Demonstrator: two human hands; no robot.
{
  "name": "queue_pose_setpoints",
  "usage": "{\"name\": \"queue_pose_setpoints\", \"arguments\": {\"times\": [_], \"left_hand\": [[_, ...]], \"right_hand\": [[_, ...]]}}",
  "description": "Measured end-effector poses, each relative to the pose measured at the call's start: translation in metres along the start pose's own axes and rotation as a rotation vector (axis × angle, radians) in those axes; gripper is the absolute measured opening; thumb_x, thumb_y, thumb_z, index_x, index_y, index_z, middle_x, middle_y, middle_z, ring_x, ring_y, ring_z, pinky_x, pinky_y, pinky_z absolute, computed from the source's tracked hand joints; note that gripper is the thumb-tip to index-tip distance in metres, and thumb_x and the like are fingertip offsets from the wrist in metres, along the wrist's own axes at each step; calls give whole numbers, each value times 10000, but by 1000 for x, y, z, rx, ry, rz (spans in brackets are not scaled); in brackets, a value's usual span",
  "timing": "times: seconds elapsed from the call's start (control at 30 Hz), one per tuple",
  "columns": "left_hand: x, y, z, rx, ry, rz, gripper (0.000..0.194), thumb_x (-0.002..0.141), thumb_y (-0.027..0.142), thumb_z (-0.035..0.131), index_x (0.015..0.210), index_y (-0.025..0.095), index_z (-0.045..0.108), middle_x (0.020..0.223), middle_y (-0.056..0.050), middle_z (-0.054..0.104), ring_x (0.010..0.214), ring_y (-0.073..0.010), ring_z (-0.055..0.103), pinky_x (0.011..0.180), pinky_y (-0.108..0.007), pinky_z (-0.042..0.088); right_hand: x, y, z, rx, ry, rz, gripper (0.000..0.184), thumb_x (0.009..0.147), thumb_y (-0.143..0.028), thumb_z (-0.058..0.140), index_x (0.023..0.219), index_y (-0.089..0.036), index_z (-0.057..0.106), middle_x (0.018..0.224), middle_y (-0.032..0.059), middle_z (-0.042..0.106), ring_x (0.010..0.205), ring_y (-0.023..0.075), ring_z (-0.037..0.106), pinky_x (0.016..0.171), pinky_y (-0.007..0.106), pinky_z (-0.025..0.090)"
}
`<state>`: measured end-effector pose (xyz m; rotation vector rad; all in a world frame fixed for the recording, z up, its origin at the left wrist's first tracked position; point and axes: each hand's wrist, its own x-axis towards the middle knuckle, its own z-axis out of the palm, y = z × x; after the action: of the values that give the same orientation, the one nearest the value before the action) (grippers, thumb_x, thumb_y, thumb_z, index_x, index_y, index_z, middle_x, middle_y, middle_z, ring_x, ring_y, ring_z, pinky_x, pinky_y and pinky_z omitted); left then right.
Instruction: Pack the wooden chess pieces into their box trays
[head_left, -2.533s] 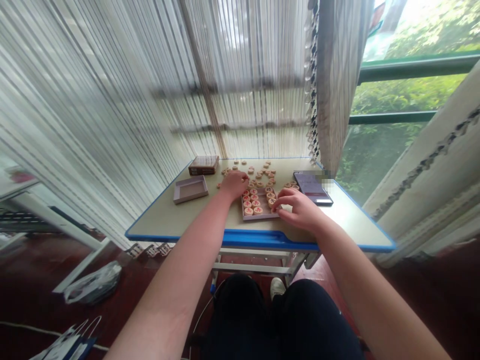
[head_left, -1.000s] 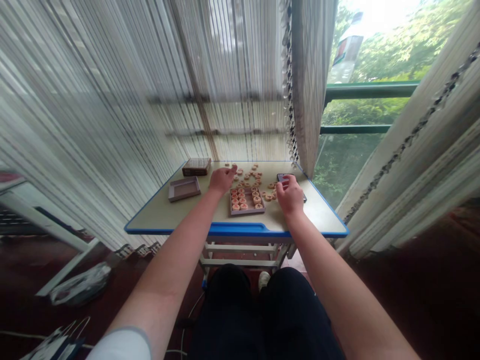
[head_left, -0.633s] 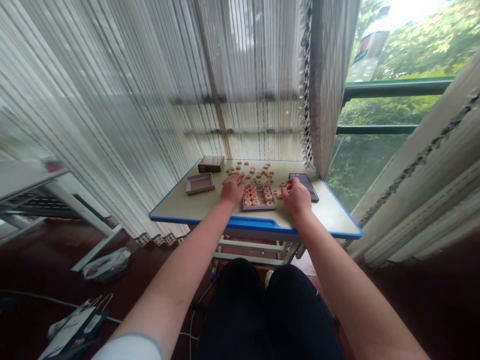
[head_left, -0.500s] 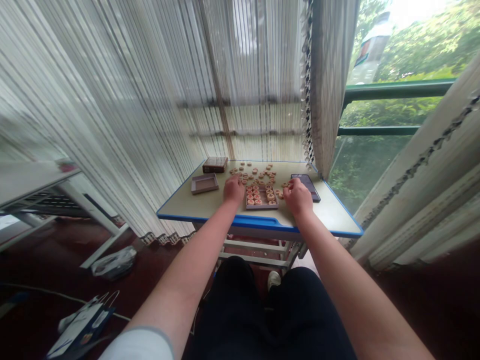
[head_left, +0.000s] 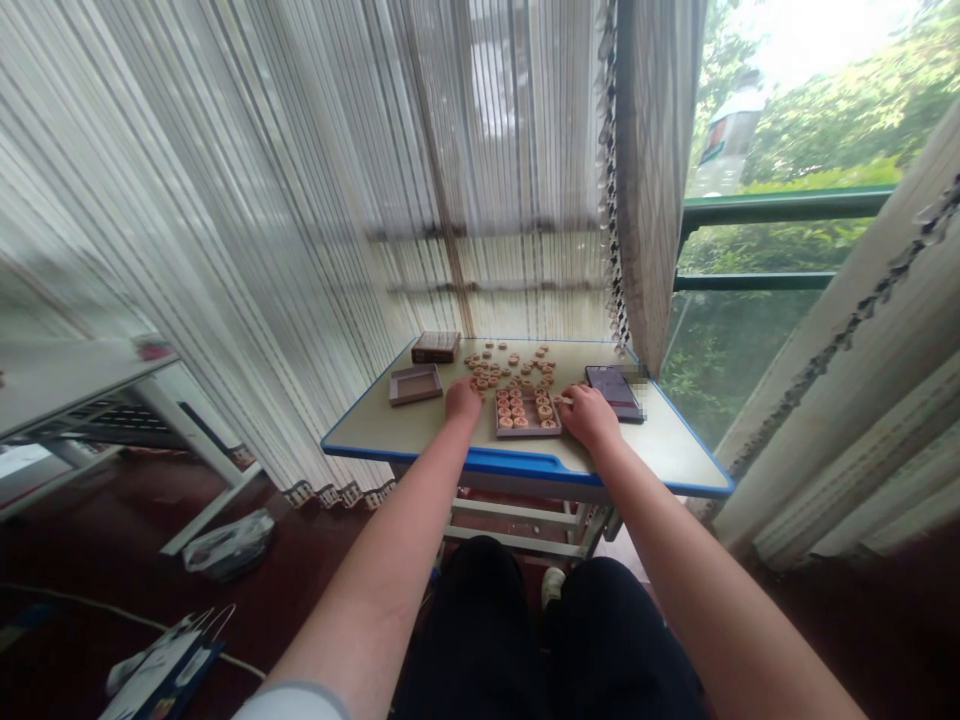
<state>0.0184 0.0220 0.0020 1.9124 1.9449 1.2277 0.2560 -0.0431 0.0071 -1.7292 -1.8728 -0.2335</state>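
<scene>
A shallow grey tray (head_left: 498, 430) holding several round wooden chess pieces lies near the front of the blue-edged table (head_left: 517, 466). My left hand (head_left: 463, 400) rests at the tray's left side with its fingers curled in; what they hold is hidden. My right hand (head_left: 589, 414) lies at the tray's right edge, fingers bent and pinched toward the pieces. Several loose pieces (head_left: 510, 364) are scattered on the table beyond the tray.
An empty grey tray (head_left: 415, 384) and a brown box (head_left: 436, 346) sit at the table's back left. A dark phone (head_left: 613, 386) lies at the right. Striped curtains hang behind and left, and a window railing runs right. Bags and a cable lie on the floor at the left.
My left hand has drawn back from the loose pieces to the tray's left side. My right hand has come from beside the phone to the tray's right edge. The view has shifted.
</scene>
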Motion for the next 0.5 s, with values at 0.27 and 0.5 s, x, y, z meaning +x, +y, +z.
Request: {"name": "queue_pose_setpoints", "arguments": {"times": [0.27, 0.5], "left_hand": [[5, -3, -3, -219, 155, -210, 440, 675, -24, 521, 1073, 164, 501, 958, -70, 663, 875, -155, 624, 769, -263, 472], [10, -10, -1, -254, 108, -175, 405, 677, -29, 471, 1016, 165, 576, 1025, -79, 663, 967, -165, 612, 838, -275, 463]], "right_hand": [[1, 4, 2, 70, 27, 13, 256, 764, -181, 494, 961, -154, 654, 996, 101, 630, 944, 223, 520, 876, 307, 388], [1, 5, 2, 96, 34, 35, 275, 748, -150, 481, 957, -149, 660, 995, 105, 622, 940, 222, 519, 890, 315, 384]]}}
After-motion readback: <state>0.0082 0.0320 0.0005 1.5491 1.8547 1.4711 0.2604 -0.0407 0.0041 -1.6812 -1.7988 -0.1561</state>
